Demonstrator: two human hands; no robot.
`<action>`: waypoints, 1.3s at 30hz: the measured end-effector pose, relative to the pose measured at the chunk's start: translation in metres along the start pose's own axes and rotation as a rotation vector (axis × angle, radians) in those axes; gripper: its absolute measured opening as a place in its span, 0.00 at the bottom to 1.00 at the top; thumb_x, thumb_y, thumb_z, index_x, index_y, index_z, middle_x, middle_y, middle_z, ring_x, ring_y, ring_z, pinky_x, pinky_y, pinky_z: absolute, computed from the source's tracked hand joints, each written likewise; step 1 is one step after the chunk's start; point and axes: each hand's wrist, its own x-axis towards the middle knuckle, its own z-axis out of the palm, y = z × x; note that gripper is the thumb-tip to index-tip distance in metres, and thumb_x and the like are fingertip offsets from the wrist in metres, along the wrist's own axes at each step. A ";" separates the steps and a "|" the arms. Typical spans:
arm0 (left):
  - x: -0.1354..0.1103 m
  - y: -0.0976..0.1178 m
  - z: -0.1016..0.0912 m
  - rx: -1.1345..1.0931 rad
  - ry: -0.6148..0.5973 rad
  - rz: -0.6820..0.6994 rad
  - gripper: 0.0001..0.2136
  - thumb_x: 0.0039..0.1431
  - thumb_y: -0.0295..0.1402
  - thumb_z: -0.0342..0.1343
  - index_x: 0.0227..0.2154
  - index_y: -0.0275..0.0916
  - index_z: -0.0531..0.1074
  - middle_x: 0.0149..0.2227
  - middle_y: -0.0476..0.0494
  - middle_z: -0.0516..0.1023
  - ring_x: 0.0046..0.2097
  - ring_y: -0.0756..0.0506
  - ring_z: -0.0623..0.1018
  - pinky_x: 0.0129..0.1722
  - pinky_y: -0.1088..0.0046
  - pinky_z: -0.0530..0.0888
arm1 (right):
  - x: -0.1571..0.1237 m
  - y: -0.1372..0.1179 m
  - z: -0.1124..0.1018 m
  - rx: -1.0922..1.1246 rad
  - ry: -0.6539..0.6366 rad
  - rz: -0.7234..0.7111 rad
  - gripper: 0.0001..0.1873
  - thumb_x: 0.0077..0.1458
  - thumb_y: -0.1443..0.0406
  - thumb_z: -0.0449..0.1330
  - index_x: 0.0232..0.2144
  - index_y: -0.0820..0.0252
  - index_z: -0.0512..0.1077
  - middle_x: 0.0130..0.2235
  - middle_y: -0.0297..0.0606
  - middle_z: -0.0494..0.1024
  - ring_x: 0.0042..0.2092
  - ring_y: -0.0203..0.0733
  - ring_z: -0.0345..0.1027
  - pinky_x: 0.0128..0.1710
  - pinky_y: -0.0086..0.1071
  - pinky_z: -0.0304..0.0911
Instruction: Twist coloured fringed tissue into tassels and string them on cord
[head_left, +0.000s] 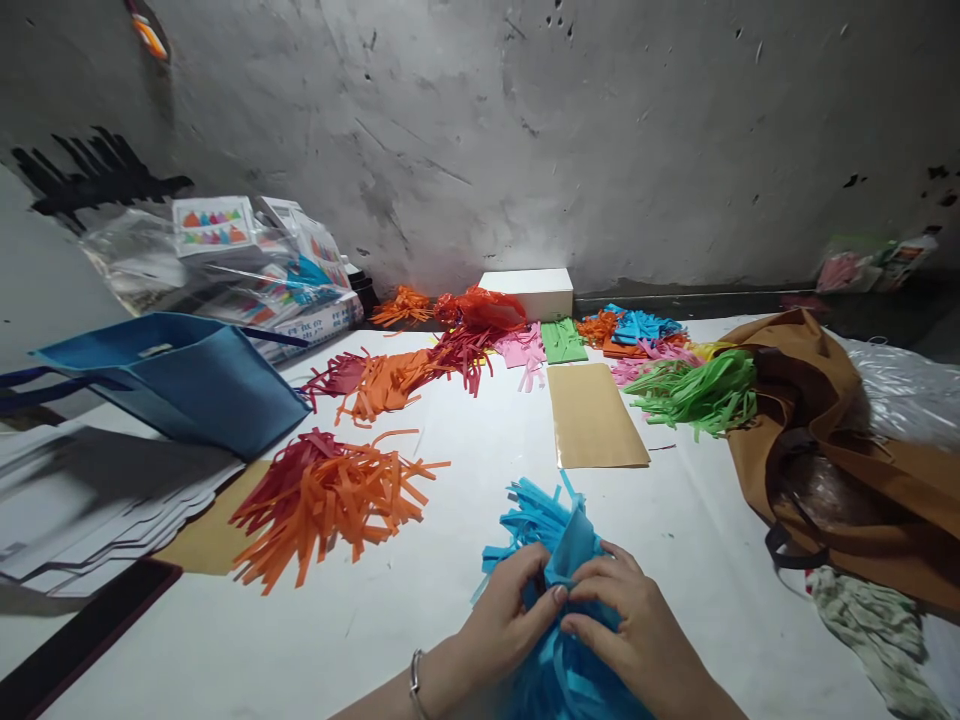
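At the bottom centre of the frame, a blue fringed bundle [574,545] is lying between two bare hands, its strips spreading above and below the fingers. The left hand [510,600] is clamping the blue material between thumb and forefinger; the right hand [634,605] is gripping it from the other side, its fingers curling close together with the thumb just below them. The bundle is looking light, soft and floppy, like thin cloth or tissue; its narrow strips are probably tangling easily and perhaps tearing if pulled singly, so the wider uncut part near the fingertips is seeming the surer place for taking hold. At left of centre, an orange fringed pile [337,500] is lying loose and well apart from the hands, while a tan sheet [596,415] is lying flat farther up the frame
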 end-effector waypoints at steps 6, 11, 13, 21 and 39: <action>0.000 0.001 0.001 0.048 0.010 0.007 0.18 0.67 0.49 0.49 0.29 0.39 0.65 0.29 0.49 0.66 0.32 0.47 0.65 0.32 0.72 0.63 | -0.001 0.001 0.004 -0.028 0.060 -0.018 0.08 0.62 0.68 0.60 0.32 0.54 0.78 0.36 0.34 0.78 0.40 0.43 0.73 0.57 0.52 0.60; 0.002 0.001 -0.005 0.168 0.012 0.123 0.09 0.65 0.37 0.49 0.30 0.40 0.63 0.29 0.49 0.68 0.31 0.47 0.68 0.31 0.73 0.64 | 0.000 -0.001 0.000 -0.117 0.211 -0.064 0.08 0.62 0.69 0.59 0.30 0.56 0.74 0.36 0.35 0.77 0.41 0.43 0.72 0.42 0.37 0.69; 0.001 0.003 -0.008 0.271 0.039 0.181 0.06 0.63 0.31 0.48 0.29 0.41 0.61 0.29 0.49 0.69 0.31 0.47 0.68 0.31 0.72 0.65 | -0.002 -0.002 0.002 -0.285 0.343 -0.234 0.07 0.62 0.72 0.55 0.34 0.57 0.70 0.36 0.36 0.76 0.40 0.43 0.71 0.43 0.38 0.68; -0.002 0.011 0.000 0.631 0.064 0.409 0.06 0.52 0.24 0.50 0.29 0.42 0.61 0.29 0.46 0.72 0.32 0.44 0.70 0.32 0.68 0.67 | -0.002 -0.001 0.006 -0.673 0.372 -0.406 0.29 0.52 0.80 0.49 0.54 0.61 0.69 0.51 0.45 0.78 0.52 0.53 0.72 0.56 0.51 0.61; 0.000 0.027 -0.012 0.624 0.142 0.549 0.07 0.69 0.26 0.47 0.41 0.42 0.70 0.33 0.43 0.78 0.34 0.45 0.74 0.34 0.69 0.69 | -0.009 0.025 -0.009 -0.237 0.055 -0.023 0.21 0.56 0.71 0.53 0.49 0.54 0.76 0.45 0.36 0.84 0.44 0.45 0.80 0.45 0.31 0.74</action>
